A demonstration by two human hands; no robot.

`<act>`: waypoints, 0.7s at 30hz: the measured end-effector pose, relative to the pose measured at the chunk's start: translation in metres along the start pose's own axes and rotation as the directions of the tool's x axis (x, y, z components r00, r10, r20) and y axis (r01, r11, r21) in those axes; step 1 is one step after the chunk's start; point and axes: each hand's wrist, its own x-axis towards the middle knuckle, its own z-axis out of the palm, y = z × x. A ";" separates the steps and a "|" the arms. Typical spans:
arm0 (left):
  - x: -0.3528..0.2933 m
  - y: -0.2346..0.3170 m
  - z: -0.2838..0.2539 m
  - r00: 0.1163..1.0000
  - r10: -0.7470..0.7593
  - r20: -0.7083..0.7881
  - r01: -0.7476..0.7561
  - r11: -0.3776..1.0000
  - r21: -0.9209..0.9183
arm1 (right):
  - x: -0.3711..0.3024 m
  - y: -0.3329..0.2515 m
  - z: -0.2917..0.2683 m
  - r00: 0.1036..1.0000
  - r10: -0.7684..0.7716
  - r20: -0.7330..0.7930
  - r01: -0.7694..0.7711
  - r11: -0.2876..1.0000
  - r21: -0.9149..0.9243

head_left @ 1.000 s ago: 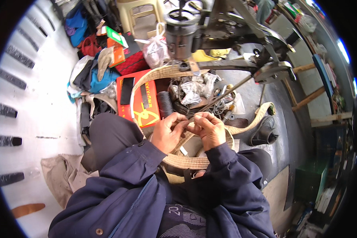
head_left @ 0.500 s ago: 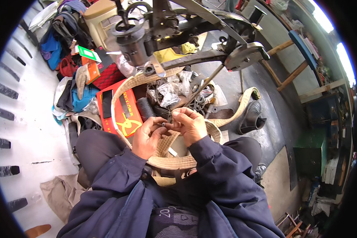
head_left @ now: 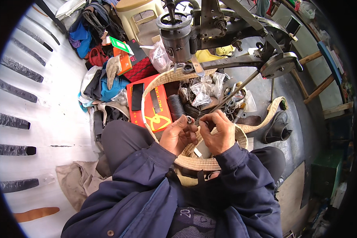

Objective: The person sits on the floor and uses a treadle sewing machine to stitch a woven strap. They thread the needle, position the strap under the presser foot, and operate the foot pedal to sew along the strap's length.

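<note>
My left hand [head_left: 178, 137] is closed, pinching a small round metal piece [head_left: 189, 119] between thumb and forefinger; it resembles a bobbin case, but is too small to be sure. Close beside it on the right, my right hand [head_left: 218, 131] has its thumb and fingers pressed together. Whatever sits in that pinch, perhaps thread, cannot be made out. Both hands hover over my lap, above a curled tan quilted strap [head_left: 198, 163]. Just beyond them stands a spool of dark thread [head_left: 175, 107], next to a red box [head_left: 150, 89] with a black phone [head_left: 137, 96] on it.
A dark metal sewing machine [head_left: 177, 41] rises ahead, its arm reaching right. Plastic bags with small parts [head_left: 204, 92] are heaped under it. A black shoe [head_left: 277, 127] rests on the floor at right. Bags and cloth pile up at far left, near a beige stool [head_left: 139, 14].
The whole view has swung left, so the scene sits further right. My hands have drawn slightly apart, and the metal piece now shows upright at my left fingertips.
</note>
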 end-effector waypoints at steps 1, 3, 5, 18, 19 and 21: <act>0.000 0.000 0.000 1.000 -0.002 -0.005 0.002 1.000 0.006 | 0.000 0.000 0.001 1.000 -0.004 0.010 0.004 1.000 -0.005; 0.000 -0.001 0.001 1.000 -0.006 0.000 0.006 1.000 0.007 | -0.001 0.001 0.002 1.000 -0.009 0.027 0.009 1.000 -0.003; 0.001 -0.002 0.001 1.000 -0.006 0.022 0.006 1.000 -0.004 | -0.001 0.002 0.004 0.999 -0.022 0.038 0.023 1.000 -0.017; 0.002 -0.005 0.008 0.999 -0.015 -0.043 0.013 1.000 -0.028 | -0.001 0.003 0.007 0.999 -0.025 0.042 0.025 1.000 -0.013; 0.002 -0.005 0.008 0.999 -0.010 -0.041 0.009 1.000 -0.029 | -0.002 0.003 0.008 0.999 -0.025 0.042 0.026 0.999 -0.023; 0.002 -0.005 0.008 0.999 -0.007 -0.040 0.006 0.999 -0.033 | -0.002 0.004 0.008 0.999 -0.027 0.043 0.029 0.999 -0.044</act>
